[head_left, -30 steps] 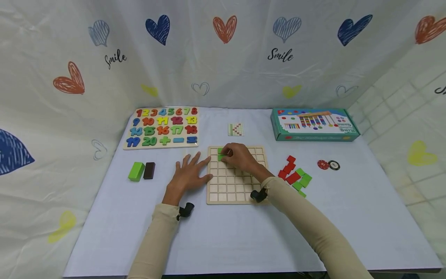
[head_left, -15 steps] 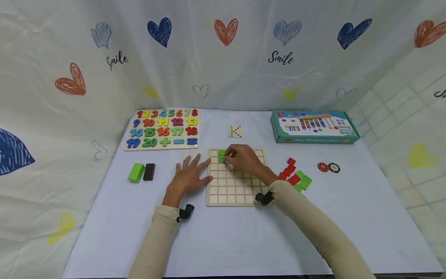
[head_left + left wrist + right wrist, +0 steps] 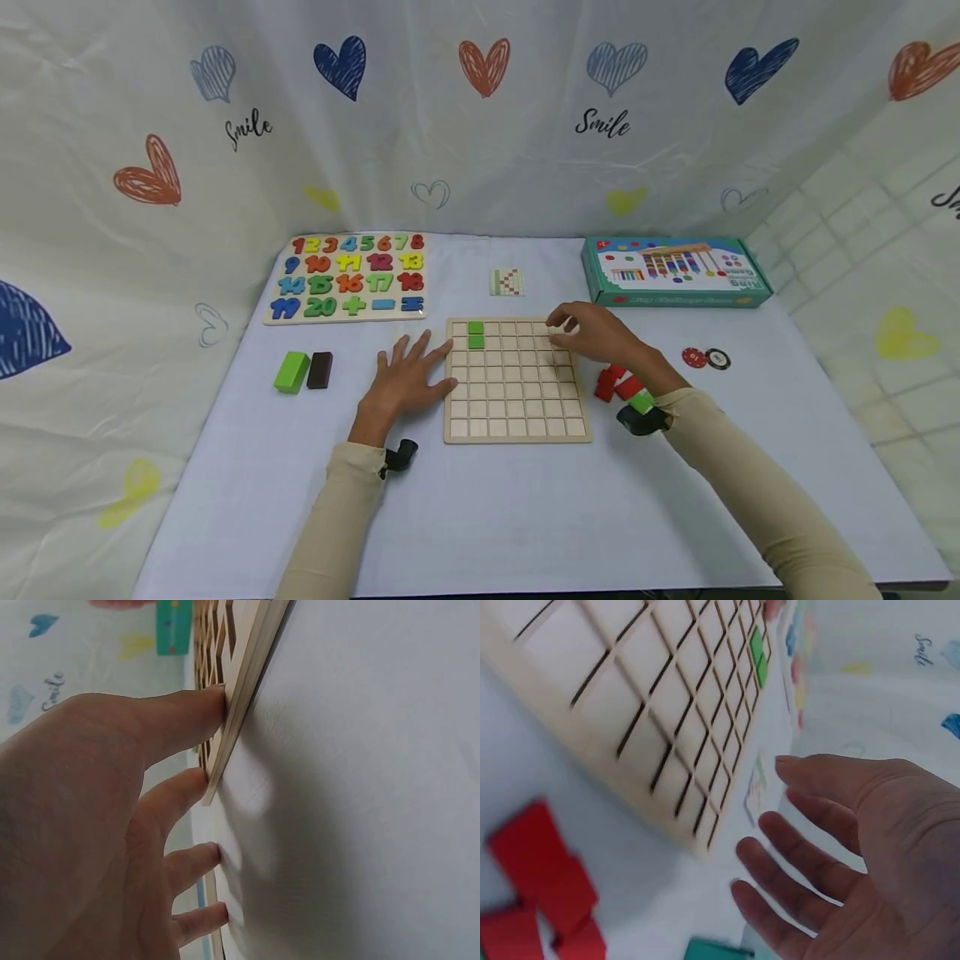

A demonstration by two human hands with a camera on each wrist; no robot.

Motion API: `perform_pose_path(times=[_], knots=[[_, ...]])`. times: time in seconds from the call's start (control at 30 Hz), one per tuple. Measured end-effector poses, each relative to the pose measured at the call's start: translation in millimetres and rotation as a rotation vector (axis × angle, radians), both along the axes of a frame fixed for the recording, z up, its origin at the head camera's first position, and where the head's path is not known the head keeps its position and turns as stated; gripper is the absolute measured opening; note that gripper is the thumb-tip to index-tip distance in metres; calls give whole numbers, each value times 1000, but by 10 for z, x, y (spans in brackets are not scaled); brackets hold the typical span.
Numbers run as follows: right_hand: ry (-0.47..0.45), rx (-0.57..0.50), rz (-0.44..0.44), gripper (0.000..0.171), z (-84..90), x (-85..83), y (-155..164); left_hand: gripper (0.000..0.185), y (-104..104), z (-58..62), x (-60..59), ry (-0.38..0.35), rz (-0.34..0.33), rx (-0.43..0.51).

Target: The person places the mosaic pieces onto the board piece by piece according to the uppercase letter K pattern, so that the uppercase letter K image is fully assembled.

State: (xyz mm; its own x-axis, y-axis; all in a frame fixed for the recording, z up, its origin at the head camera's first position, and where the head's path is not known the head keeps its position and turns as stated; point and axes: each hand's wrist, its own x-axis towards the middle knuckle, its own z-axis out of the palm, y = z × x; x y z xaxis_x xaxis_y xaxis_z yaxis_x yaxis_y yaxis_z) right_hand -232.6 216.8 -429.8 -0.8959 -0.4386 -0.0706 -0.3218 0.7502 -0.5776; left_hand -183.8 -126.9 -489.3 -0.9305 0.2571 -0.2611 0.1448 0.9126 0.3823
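A wooden grid board (image 3: 517, 435) lies in the middle of the table, with two green tiles (image 3: 476, 342) set one below the other in its second column. My left hand (image 3: 405, 382) spreads its fingers at the board's left edge; in the left wrist view the thumb and index fingertip (image 3: 199, 774) touch that edge. Over the upper right corner of the board hovers my right hand (image 3: 596, 332), fingers loosely bent, nothing between them in the right wrist view. Beneath the right forearm are red tiles (image 3: 604, 386) and green tiles (image 3: 641, 402), partly hidden by the wrist.
Behind the board lies a small patterned card (image 3: 507, 282). A number puzzle (image 3: 345, 275) stands back left, a teal toy box (image 3: 678, 273) back right. A green block (image 3: 292, 372) and dark brown block (image 3: 319, 370) sit left; red (image 3: 693, 357) and black (image 3: 717, 359) chips lie right.
My right hand has let go of the lower green tile, now lying in its cell, and moved right across the board towards the loose tiles. My left hand has stayed in place.
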Motion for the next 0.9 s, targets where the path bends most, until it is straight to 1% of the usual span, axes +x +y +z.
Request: perform_pose_path(times=[0.13, 0.23, 0.37, 0.47, 0.6, 0.67, 0.8, 0.9], knots=[[-31, 66, -43, 41, 95, 140, 353, 76, 32, -24, 4, 1, -11, 5], [-58, 109, -82, 44, 144, 253, 581, 76, 42, -14, 11, 4, -17, 6], [-105, 168, -104, 48, 168, 358, 802, 77, 11, -3, 15, 12, -17, 8], [-140, 236, -125, 52, 180, 413, 936, 77, 6, -7, 13, 14, -17, 6], [-185, 316, -158, 58, 120, 438, 1004, 77, -29, -12, 16, 5, -14, 9], [-201, 335, -176, 60, 62, 443, 1023, 77, -32, -15, 8, 1, -14, 9], [-200, 344, -208, 62, -60, 449, 1055, 76, -20, -24, -7, -2, -20, 9], [-212, 335, -224, 60, -108, 462, 1078, 76, -2, -28, -3, 1, -27, 19]])
